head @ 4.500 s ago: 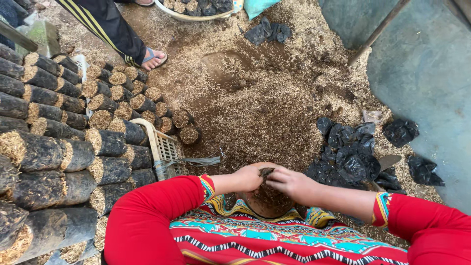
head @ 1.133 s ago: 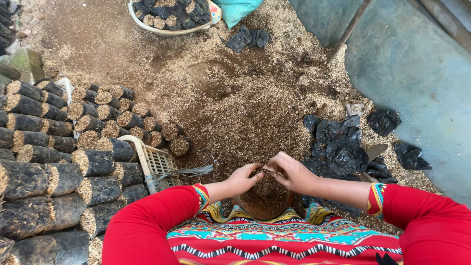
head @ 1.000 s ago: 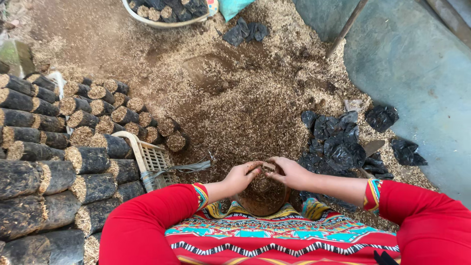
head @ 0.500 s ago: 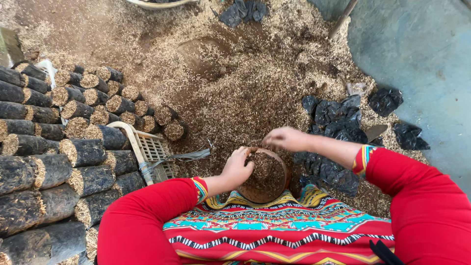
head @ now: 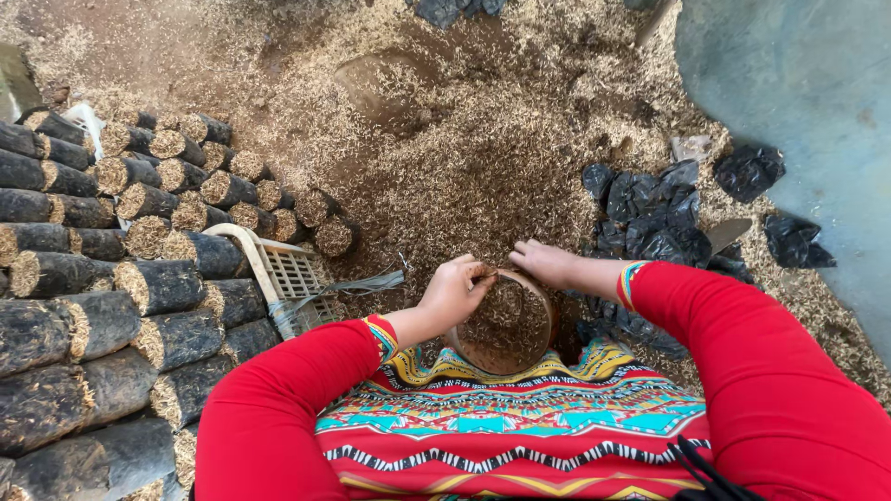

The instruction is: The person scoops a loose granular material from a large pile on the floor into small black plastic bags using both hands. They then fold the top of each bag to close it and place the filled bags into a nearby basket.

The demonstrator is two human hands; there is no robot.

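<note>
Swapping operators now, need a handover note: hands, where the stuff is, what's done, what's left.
Left hand: on the near-left rim of the round filled bag, fingers curled over the edge; grip unclear.
Right hand: at the far-right rim, fingers flat, open.
Filled bag: upright in front of the lap, husk mix near the rim.
Done: rows of filled black bags stacked at left.
Left: loose husk mix pile ahead; empty black bags at right.

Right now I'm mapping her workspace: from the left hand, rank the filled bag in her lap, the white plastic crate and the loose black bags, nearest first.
1. Filled bag: touching the left hand, just right of it.
2. White plastic crate: to its left, beside the stacked bags.
3. Loose black bags: to the right, beyond the right hand.
</note>
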